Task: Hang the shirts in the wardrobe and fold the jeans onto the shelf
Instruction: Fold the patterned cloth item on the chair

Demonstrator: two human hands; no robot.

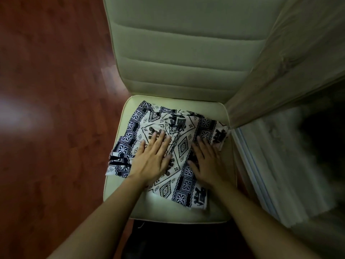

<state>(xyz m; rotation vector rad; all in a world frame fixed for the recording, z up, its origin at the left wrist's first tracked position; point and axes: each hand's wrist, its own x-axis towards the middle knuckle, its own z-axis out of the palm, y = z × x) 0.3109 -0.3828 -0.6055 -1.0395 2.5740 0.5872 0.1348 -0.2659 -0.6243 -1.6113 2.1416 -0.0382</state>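
A white garment with a dark blue elephant and diamond print (182,146) lies folded into a rough square on the cream seat of a padded chair (179,210). My left hand (153,156) rests flat on the cloth's left half, fingers spread and pointing away from me. My right hand (207,161) lies flat on its right half, fingers also apart. Neither hand grips the fabric. No wardrobe, hanger or jeans can be seen.
The chair's ribbed backrest (186,53) rises behind the seat. Reddish wooden floor (52,109) stretches to the left. A beige curtain (291,62) hangs at the right, over a pale window frame or sill (270,165) close beside the seat.
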